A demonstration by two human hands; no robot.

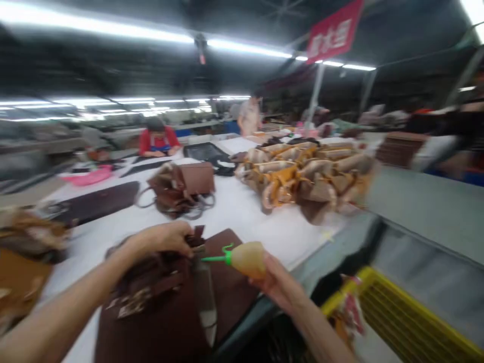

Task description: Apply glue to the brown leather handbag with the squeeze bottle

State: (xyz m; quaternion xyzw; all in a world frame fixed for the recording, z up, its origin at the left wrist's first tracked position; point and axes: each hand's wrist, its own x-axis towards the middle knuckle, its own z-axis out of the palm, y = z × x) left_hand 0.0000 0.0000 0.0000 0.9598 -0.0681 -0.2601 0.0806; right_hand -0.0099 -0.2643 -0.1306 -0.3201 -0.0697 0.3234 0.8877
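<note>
Both hands worked close together at the near edge of a long white table (245,212). From the head camera, the left hand (170,238) reached in from the near left, its fingers closed on a small dark brown piece at the top of a dark brown leather bag (151,282) that lay on the table in front of the person. The right hand (278,285) came in from the near right and was wrapped around a soft, pale yellow squeeze bottle (247,258), whose green nozzle (215,257) pointed left and reached the spot where the left hand pinched the bag. A flat dark brown leather sheet (227,282) lay under and to the right of the bag, running to the table's near edge. Farther up the table, near its middle, sat a small heap of brown bags with looped handles (181,189), and to the right of it a large pile of tan and mustard-yellow bags (306,171). A long dark leather panel (94,201) lay flat on the left side, with blurred brown and tan pieces (26,252) at the near left edge. A pink tray (88,176) stood farther off on the left. At the far end a person in a red top (157,138) bent over the table, and another person in pale clothes (249,115) stood beyond. A yellow crate (408,322) sat low at the near right, beside the table. A red banner (335,31) hung overhead at the far right. The whole view was motion-blurred.
</note>
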